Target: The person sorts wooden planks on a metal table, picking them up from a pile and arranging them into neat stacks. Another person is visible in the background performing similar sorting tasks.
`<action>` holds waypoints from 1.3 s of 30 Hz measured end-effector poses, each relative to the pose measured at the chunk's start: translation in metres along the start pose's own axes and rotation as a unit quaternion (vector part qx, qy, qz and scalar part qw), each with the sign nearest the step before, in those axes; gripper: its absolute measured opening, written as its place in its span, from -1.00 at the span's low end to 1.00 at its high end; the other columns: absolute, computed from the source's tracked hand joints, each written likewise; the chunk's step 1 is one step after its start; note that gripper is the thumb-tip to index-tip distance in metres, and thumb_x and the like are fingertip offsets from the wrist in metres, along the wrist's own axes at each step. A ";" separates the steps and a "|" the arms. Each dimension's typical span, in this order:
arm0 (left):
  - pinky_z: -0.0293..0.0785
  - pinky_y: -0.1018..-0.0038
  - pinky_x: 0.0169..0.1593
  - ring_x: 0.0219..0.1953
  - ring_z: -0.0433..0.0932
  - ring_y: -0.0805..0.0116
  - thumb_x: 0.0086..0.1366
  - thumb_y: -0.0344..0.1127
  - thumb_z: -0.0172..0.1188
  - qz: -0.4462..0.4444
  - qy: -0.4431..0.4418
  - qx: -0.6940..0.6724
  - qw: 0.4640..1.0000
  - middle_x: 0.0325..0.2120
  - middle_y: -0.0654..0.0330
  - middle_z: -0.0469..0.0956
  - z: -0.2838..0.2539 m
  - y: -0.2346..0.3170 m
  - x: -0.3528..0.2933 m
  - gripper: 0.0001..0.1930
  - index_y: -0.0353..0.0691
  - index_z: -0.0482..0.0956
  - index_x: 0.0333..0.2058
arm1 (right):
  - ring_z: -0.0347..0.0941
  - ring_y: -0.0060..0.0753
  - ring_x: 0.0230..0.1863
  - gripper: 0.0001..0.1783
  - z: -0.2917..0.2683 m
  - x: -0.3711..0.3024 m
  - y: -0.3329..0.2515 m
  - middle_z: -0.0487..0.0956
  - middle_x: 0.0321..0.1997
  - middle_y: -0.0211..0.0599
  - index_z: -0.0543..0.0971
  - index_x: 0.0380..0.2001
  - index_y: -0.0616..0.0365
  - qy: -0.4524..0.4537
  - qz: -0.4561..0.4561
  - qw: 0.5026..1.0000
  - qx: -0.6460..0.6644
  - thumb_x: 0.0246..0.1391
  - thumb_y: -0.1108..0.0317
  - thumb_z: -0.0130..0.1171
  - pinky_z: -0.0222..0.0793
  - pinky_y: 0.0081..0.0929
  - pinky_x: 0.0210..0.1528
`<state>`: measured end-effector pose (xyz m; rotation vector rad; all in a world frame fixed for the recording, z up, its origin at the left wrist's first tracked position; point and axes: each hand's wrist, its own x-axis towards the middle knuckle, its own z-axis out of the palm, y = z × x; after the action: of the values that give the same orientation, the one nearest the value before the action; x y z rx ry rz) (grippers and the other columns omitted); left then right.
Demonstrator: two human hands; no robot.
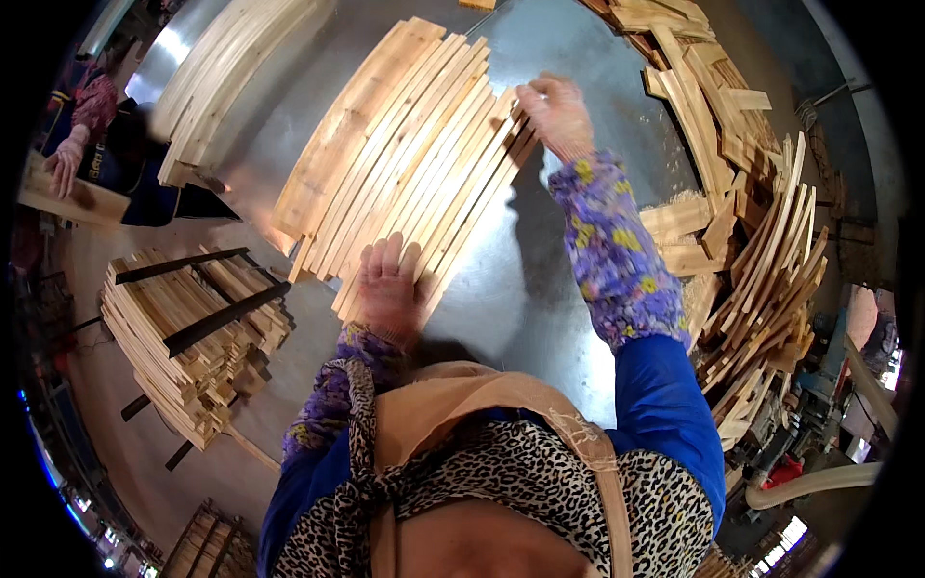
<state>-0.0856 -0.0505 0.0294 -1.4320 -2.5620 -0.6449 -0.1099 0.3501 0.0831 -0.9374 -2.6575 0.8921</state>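
Thin pale wooden strips (pixel 409 159) lie side by side on a shiny metal table (pixel 568 43), with a wider board (pixel 352 120) along their left side. My left hand (pixel 385 287) rests on the near ends of the strips, its fingers stretched out flat. At the far end of the rightmost strips is my right hand (pixel 557 114), with its fingers curled in a pinch on the end of a wooden strip (pixel 515 144). The fingertips are partly hidden, and the hand is slightly blurred. Both my forearms wear purple flowered sleeve covers.
A stack of long boards (pixel 226 82) stands at the far left, near a co-worker's hand (pixel 66 166) on a board. Bundled wood on black bars (pixel 188 328) sits at the lower left. Heaped offcuts (pixel 713 106) and loose strips (pixel 761 299) line the table's right side.
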 end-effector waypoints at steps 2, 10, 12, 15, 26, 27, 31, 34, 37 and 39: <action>0.44 -0.09 0.32 0.21 0.51 -0.17 0.39 -0.14 0.38 -0.088 -0.110 -0.101 0.985 0.22 -0.08 0.54 -0.001 -0.007 -0.006 -0.43 -0.23 0.51 0.28 | 0.42 0.16 0.44 -0.18 0.005 -0.054 -0.010 0.47 0.45 0.21 0.54 0.34 0.34 0.143 -0.017 0.983 0.113 0.27 -0.11 0.34 0.31 -0.12 0.50; 0.52 0.13 0.32 0.23 0.64 -0.06 0.63 0.06 -0.03 -0.277 -0.176 -0.165 0.930 0.24 -0.25 0.61 -0.076 -0.065 0.082 -0.41 -0.18 0.49 0.42 | 0.13 0.17 0.67 0.27 0.162 -0.229 0.014 0.26 0.61 0.36 0.05 0.59 0.54 -0.073 0.181 0.906 0.376 0.33 -0.42 0.21 0.03 -0.19 0.66; 0.48 0.10 0.36 0.25 0.61 -0.13 0.61 0.10 -0.01 -0.245 -0.149 -0.163 0.944 0.21 -0.19 0.65 -0.073 -0.109 0.082 -0.40 -0.16 0.53 0.39 | 0.21 0.09 0.62 0.25 0.161 -0.230 0.013 0.31 0.59 0.29 0.10 0.57 0.53 -0.073 0.144 0.864 0.477 0.33 -0.42 0.23 0.08 -0.24 0.64; 0.44 0.11 0.42 0.26 0.61 -0.14 0.55 0.12 0.07 -0.199 -0.175 -0.060 0.962 0.17 -0.13 0.67 -0.052 -0.153 0.074 -0.40 -0.14 0.55 0.37 | 0.39 -0.01 0.47 0.00 0.147 -0.239 0.021 0.52 0.43 0.14 0.36 0.47 0.41 -0.071 0.214 0.850 0.475 0.40 -0.33 0.16 0.22 -0.26 0.55; 0.21 -0.04 0.57 0.31 0.53 0.11 0.12 -0.01 0.52 0.484 0.039 0.110 0.867 0.25 0.11 0.57 -0.100 -0.020 0.204 -0.16 0.08 0.47 0.41 | 0.62 -0.25 0.24 -0.46 -0.037 -0.160 -0.038 0.71 0.21 -0.09 0.58 0.31 0.26 -0.206 -0.056 0.925 0.315 0.47 0.11 0.23 0.54 -0.35 0.30; 0.27 -0.01 0.54 0.25 0.58 0.11 0.12 -0.01 0.54 0.504 0.021 0.138 0.853 0.18 0.13 0.61 -0.104 -0.012 0.209 -0.13 0.08 0.44 0.43 | 0.61 -0.25 0.26 -0.46 -0.031 -0.154 -0.044 0.71 0.23 -0.10 0.57 0.33 0.25 -0.174 -0.067 0.934 0.306 0.46 0.13 0.25 0.53 -0.37 0.32; 0.55 0.05 0.23 0.04 0.64 -0.02 0.15 0.02 0.58 0.117 -0.217 0.156 0.956 -0.04 0.03 0.64 -0.137 -0.042 0.173 -0.04 -0.08 0.35 0.48 | 0.60 -0.18 0.33 -0.38 -0.026 -0.153 -0.025 0.66 0.34 -0.02 0.49 0.42 0.24 0.134 -0.050 0.953 0.268 0.44 0.16 0.29 0.49 -0.34 0.40; 0.48 0.08 0.37 0.32 0.53 -0.08 0.17 0.22 0.48 -0.120 -0.329 0.167 0.921 0.29 -0.12 0.53 -0.102 -0.061 0.138 0.05 -0.11 0.26 0.52 | 0.57 0.26 0.32 -0.06 0.025 -0.192 0.009 0.58 0.32 0.31 0.27 0.55 0.22 0.004 0.209 0.977 0.033 0.36 -0.20 0.22 0.46 0.00 0.42; 0.40 0.06 0.41 0.36 0.48 -0.13 0.13 0.23 0.48 -0.234 -0.227 0.138 0.935 0.36 -0.13 0.46 -0.048 -0.094 0.090 0.15 -0.15 0.17 0.57 | 0.24 0.35 0.56 0.09 0.087 -0.226 0.007 0.42 0.48 0.33 0.24 0.55 0.28 -0.083 0.238 0.964 -0.084 0.35 -0.47 -0.04 0.07 0.16 0.62; 0.36 0.05 0.44 0.40 0.42 -0.17 0.14 0.24 0.46 -0.246 -0.228 0.145 0.931 0.38 -0.16 0.43 -0.048 -0.083 0.093 0.17 -0.18 0.13 0.59 | 0.20 0.31 0.60 0.08 0.120 -0.232 -0.002 0.34 0.56 0.31 0.13 0.62 0.27 -0.037 0.208 0.977 -0.006 0.38 -0.37 0.02 0.08 0.05 0.65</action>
<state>-0.2092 -0.0362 0.0771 -0.9227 -3.2406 0.0543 0.0278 0.1469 -0.0064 -1.5286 -2.5687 1.0084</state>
